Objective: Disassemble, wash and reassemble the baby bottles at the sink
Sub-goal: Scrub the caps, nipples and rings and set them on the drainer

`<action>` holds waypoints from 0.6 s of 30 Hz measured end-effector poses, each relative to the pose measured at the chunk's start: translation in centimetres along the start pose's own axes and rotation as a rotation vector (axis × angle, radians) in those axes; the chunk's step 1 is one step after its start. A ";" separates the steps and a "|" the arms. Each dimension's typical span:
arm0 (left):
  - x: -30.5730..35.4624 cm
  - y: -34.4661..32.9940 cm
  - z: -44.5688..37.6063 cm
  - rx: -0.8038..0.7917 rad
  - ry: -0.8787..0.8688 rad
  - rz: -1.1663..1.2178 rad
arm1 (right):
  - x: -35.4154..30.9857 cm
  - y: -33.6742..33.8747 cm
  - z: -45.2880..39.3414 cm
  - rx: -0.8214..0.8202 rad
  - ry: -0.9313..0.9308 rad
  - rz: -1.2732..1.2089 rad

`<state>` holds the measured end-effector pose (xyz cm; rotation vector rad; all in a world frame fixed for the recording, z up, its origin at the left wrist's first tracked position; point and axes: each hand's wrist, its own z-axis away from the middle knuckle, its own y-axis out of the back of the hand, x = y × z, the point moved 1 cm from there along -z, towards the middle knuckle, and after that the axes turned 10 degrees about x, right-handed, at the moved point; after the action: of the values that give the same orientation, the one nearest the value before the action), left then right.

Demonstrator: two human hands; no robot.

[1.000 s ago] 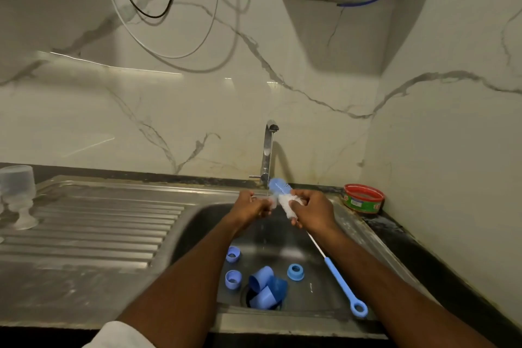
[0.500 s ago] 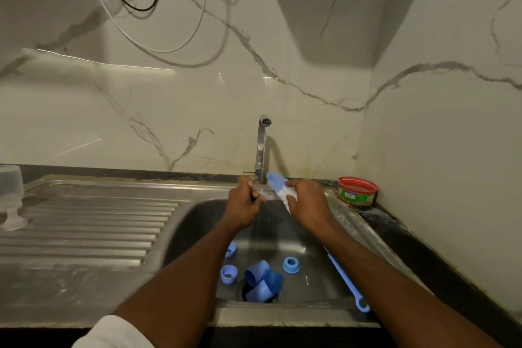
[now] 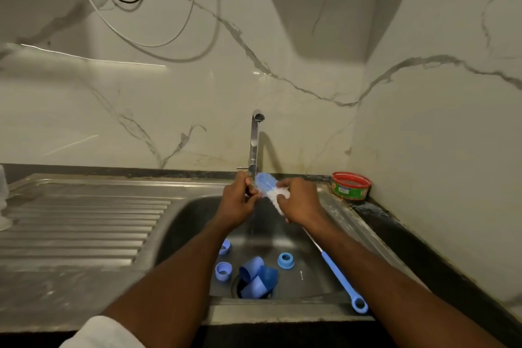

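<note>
Far left edge: a clear plastic piece (image 3: 3, 195) stands on the ribbed stainless-steel draining board (image 3: 84, 217); it is cut off by the frame, shape not readable.

Centre, above the steel sink basin (image 3: 333, 237): the left hand (image 3: 238, 200) is held under the chrome tap (image 3: 255, 144), fingers curled in a pinch on something small at the brush tip; the object is hidden, cannot identify.

Long bottle brush with blue and white bristles (image 3: 272, 189): bristle head sits between the two hands, just below the tap spout, tilted up to the left. Its thin wire stem runs down to the right into a blue plastic handle ending in a loop, which lies over the front rim of the sink.

Basin floor: three light-blue screw rings (image 3: 285, 260), apart from each other; a cluster of blue bottle caps (image 3: 257, 277) piled on the drain.

The right hand (image 3: 299, 202) wraps its grip round the lower white bristles.

Right, on the dark worktop (image 3: 395, 223) by the corner: a round red-and-green tub (image 3: 350, 186), upright.
</note>
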<state>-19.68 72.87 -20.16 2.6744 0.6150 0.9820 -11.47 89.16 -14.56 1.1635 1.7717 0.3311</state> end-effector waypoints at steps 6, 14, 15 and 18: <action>0.2 1.5 -0.5 -0.067 -0.280 -0.012 | 0.9 -0.8 0.0 -0.106 -0.111 -0.030; 0.7 0.9 -0.4 -0.172 -0.392 -0.143 | 0.7 0.1 -0.6 -0.038 -0.125 -0.158; 0.7 1.0 -0.4 -0.162 -0.394 -0.157 | 0.7 -0.1 -0.4 -0.075 -0.146 -0.151; 0.2 1.3 -0.4 -0.034 -0.276 -0.209 | 1.3 -0.9 0.7 -0.237 -0.174 -0.063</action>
<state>-19.43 71.85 -19.28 2.5853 0.7868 0.5520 -11.51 89.58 -16.24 0.9375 1.5672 0.3797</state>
